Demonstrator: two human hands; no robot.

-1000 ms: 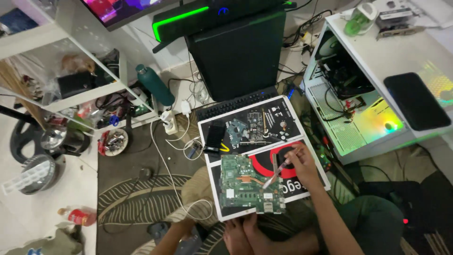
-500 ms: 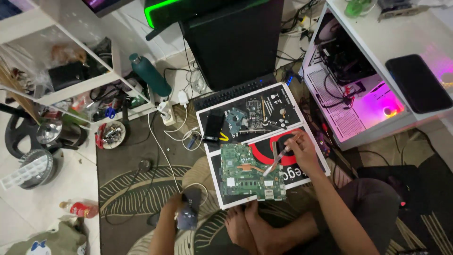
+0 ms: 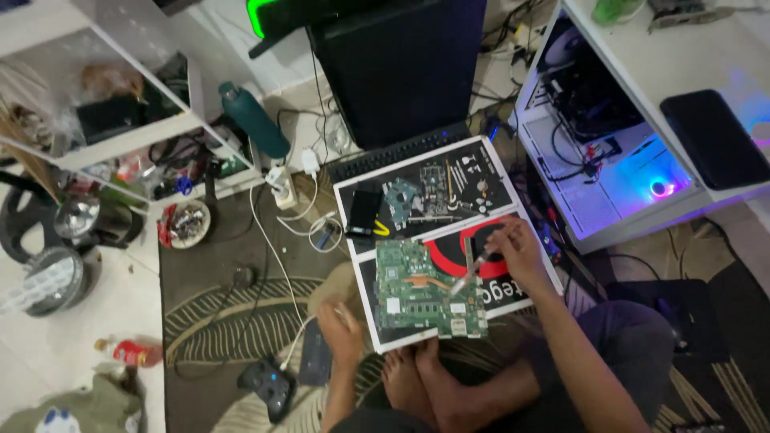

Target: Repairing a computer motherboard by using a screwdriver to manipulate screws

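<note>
A green circuit board (image 3: 429, 289) lies on a white-edged board (image 3: 461, 269) with black and red print, resting over my crossed legs. My right hand (image 3: 517, 252) grips a thin screwdriver (image 3: 473, 271) whose tip rests on the circuit board's right part. My left hand (image 3: 341, 325) reaches down to the left of the board, over a dark flat object (image 3: 315, 361) on the rug; whether it grips it cannot be told. A second black panel (image 3: 425, 192) behind holds small parts, screws and a dark module.
A black game controller (image 3: 269, 385) lies on the patterned rug (image 3: 224, 321). A dark computer tower (image 3: 401, 68) stands behind a keyboard (image 3: 401, 152). An open lit PC case (image 3: 609, 160) sits right. A teal bottle (image 3: 255, 120), power strip, cables and shelf clutter fill the left.
My left hand has come down to the rug by the dark flat object left of the board. My right hand stays with the screwdriver on the circuit board. The view has shifted slightly.
</note>
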